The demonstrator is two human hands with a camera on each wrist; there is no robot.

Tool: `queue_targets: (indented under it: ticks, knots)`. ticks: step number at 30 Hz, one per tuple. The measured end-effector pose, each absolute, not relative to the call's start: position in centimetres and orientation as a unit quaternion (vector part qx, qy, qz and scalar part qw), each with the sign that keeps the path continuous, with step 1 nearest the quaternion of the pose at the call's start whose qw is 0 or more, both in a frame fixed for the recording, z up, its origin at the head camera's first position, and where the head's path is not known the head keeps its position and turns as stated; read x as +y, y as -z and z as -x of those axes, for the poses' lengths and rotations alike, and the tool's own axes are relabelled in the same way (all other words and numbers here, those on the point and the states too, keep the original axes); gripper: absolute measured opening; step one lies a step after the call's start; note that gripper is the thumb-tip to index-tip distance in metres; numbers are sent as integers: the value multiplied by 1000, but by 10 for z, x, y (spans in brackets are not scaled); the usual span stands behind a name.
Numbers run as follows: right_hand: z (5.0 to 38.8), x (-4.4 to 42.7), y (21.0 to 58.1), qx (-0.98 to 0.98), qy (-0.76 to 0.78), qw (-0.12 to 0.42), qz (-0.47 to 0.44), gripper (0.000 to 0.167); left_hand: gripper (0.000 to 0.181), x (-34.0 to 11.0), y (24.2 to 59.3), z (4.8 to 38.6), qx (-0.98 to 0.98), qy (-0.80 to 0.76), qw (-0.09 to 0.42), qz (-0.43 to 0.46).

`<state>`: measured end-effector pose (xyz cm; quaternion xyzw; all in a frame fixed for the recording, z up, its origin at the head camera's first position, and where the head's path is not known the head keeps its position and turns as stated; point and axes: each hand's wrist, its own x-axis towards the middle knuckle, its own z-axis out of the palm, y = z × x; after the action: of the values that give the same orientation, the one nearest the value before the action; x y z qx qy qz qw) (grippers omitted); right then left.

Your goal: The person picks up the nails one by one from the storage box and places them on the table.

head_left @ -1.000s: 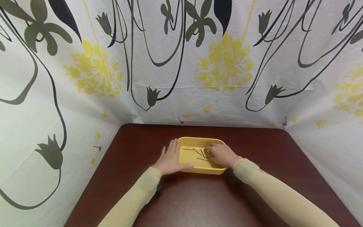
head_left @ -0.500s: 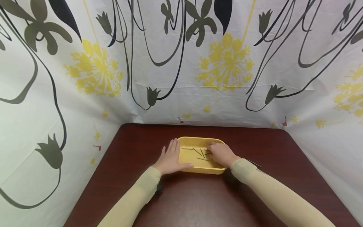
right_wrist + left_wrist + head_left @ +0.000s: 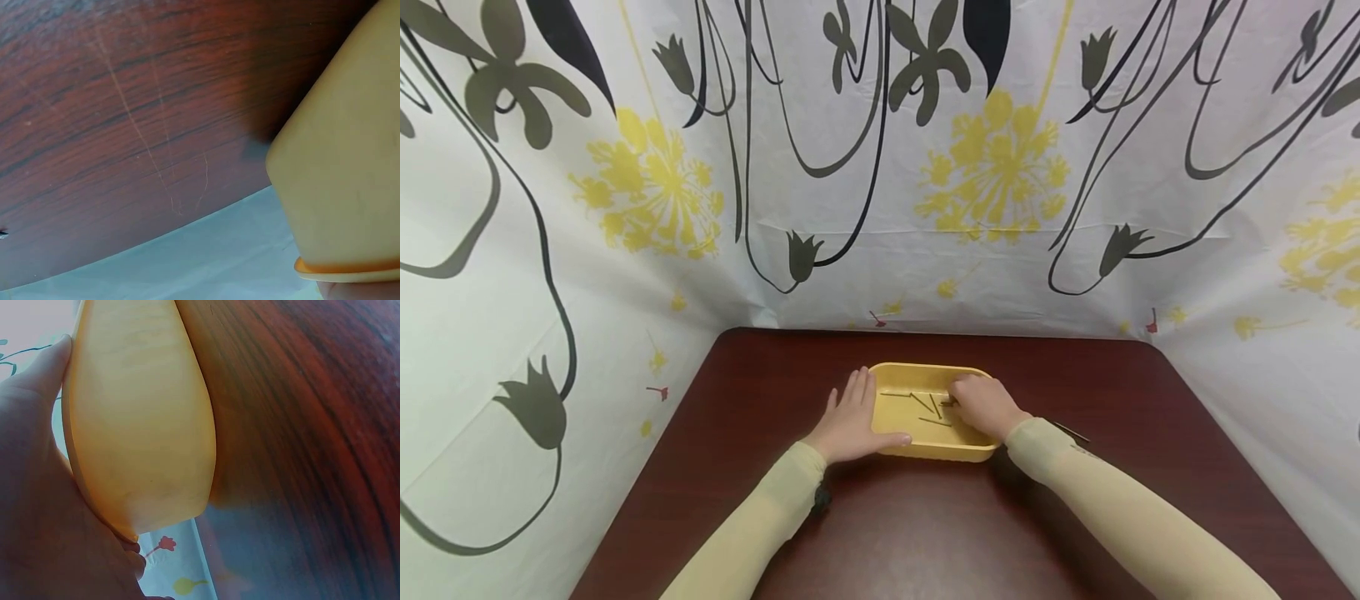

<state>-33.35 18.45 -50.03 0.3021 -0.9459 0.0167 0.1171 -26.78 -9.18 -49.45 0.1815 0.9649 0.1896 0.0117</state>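
Thin sticks (image 3: 935, 422) lie in the yellow tray (image 3: 936, 452) just left of my curled right grip (image 3: 985, 406), whose hold on any I cannot tell, while my straight-fingered left grip (image 3: 847, 429) touches its left side.

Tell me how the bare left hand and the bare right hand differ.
The bare left hand has straight fingers; the bare right hand has bent ones. The left hand touches the left end of the yellow rectangular tray; the right hand reaches down inside it. Both emerge from long cream sleeves.
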Motion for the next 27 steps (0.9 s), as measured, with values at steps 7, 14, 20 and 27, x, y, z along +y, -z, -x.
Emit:
queue_targets:
  ticks: [7, 14, 20, 27]
  knots:
    - [334, 184, 501, -948, -5, 117, -297, 26, 133, -92, 495, 268, 964, -191, 12, -185]
    - [334, 184, 501, -945, 7, 122, -305, 29, 133, -92, 494, 267, 965, -185, 8, -186]
    - [332, 183, 501, -941, 11, 134, -311, 27, 132, -92, 494, 267, 965, -184, 5, -185]
    - [331, 183, 500, -936, 1, 149, -319, 28, 131, -91, 495, 268, 965, -185, 8, -184]
